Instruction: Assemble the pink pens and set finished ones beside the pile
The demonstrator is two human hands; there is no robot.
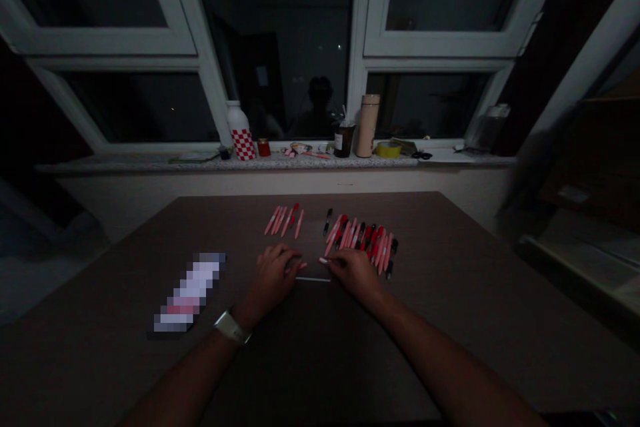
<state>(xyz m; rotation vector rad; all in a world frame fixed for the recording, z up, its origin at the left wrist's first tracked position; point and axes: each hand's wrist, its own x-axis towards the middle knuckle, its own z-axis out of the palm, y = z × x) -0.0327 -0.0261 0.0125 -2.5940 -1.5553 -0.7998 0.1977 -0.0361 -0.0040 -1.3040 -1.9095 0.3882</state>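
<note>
As shown on the brown tabletop (450, 260): right hand (353, 272) closed on a pink pen (323, 260); left hand (273, 275) curled, grip impossible to tell. Thin white rod (313, 279) lying just below, between both hands; further pink and red pens (360, 243) grouped ahead.

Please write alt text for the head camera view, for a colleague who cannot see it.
A person's left hand and right hand nearly meet over a dark table, the right pinching a pink-tipped pen above a thin white strip. Two groups of pink and red pens lie just ahead. Beyond, a windowsill holds a red-checkered white bottle.
</note>
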